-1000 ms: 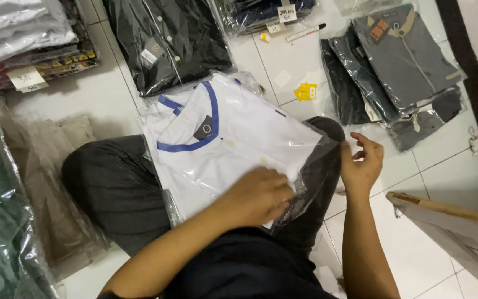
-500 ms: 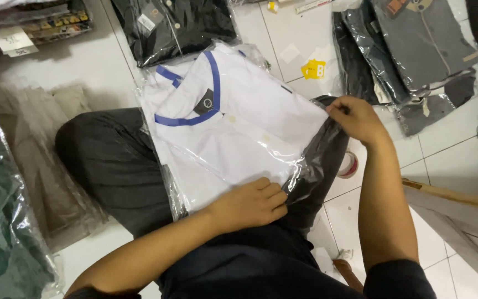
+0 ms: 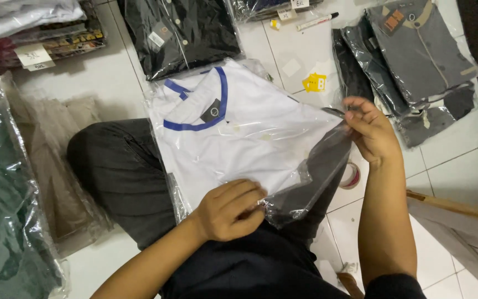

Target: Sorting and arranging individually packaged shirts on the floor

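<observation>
A folded white shirt with a blue collar trim [image 3: 233, 133] lies inside a clear plastic bag [image 3: 311, 171] on my lap. My left hand [image 3: 230, 210] presses on the bag's near edge, fingers curled on the plastic. My right hand [image 3: 369, 130] pinches the bag's open flap at its right corner. The flap hangs loose and shows my dark trousers through it.
Bagged shirts lie all around on the white tiled floor: black [image 3: 181, 33] at the top, grey [image 3: 421, 50] at the upper right, green [image 3: 4, 194] and beige [image 3: 62, 166] at the left. A tape roll [image 3: 351, 176] sits near my knee. A yellow sticker [image 3: 313, 83] and a marker [image 3: 316, 21] lie beyond.
My right hand went from hovering beside the bag to gripping its right corner flap. My left hand stayed pressed on the near edge. The view shifted a little.
</observation>
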